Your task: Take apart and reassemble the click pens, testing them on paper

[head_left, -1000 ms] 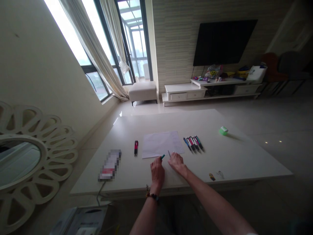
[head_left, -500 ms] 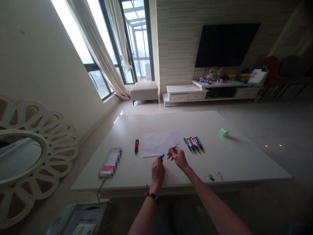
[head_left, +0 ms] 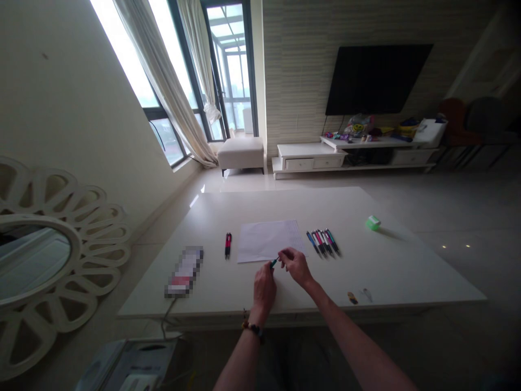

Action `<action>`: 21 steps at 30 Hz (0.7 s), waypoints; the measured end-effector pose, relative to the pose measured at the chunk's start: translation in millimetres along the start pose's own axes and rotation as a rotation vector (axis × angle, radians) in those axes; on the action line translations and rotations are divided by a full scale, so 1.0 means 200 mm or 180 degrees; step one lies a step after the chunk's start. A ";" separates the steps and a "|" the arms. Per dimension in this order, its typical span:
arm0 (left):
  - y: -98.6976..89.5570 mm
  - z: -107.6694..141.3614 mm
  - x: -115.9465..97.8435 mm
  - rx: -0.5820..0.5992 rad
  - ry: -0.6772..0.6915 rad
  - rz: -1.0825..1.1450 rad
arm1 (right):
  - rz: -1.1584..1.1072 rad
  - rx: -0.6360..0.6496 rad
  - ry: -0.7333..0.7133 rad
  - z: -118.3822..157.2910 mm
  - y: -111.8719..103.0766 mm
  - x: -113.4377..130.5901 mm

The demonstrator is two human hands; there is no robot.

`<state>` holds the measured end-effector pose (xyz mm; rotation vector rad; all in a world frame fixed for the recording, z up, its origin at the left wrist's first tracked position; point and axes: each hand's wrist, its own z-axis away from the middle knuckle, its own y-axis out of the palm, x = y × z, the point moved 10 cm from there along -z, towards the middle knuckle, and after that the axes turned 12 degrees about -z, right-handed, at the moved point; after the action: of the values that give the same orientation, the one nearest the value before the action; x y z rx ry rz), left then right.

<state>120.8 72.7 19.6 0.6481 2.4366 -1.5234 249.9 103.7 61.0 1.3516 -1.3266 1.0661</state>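
My left hand (head_left: 264, 286) is closed around a green pen barrel (head_left: 273, 263) near the front of the white table. My right hand (head_left: 298, 267) pinches a thin dark pen refill (head_left: 278, 258), held at the upper end of that barrel. Whether its tip sits inside the barrel is too small to tell. Behind both hands lies white paper (head_left: 262, 240). Two red-and-black pens (head_left: 228, 245) rest left of the sheet. On its right, several pens (head_left: 324, 242) in different colours lie side by side.
A pixelated phone-like object (head_left: 185, 271) with a cable lies on the table's left part. Toward the right stands a small green container (head_left: 372, 222). Two small items, one a yellow-brown piece (head_left: 352, 297), lie by the front edge of the table (head_left: 407, 271).
My right hand has brought the refill down and left to the green barrel, where its free end previously pointed up and away. My left hand has stayed nearly in place.
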 end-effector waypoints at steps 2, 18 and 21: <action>0.00 0.00 -0.01 0.0029 0.0035 0.0075 | 0.0018 0.0040 -0.0007 -0.01 0.00 0.00; -0.02 0.01 -0.06 0.0177 0.0177 0.0024 | 0.0255 0.0623 0.0444 -0.02 -0.01 -0.15; -0.03 0.01 -0.05 0.0092 0.0092 -0.0072 | 0.1102 0.0010 0.0309 -0.06 -0.24 -0.17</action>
<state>126.8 66.4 26.9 0.6545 2.4555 -1.5712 297.7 120.5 28.1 1.0793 -1.5198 1.3475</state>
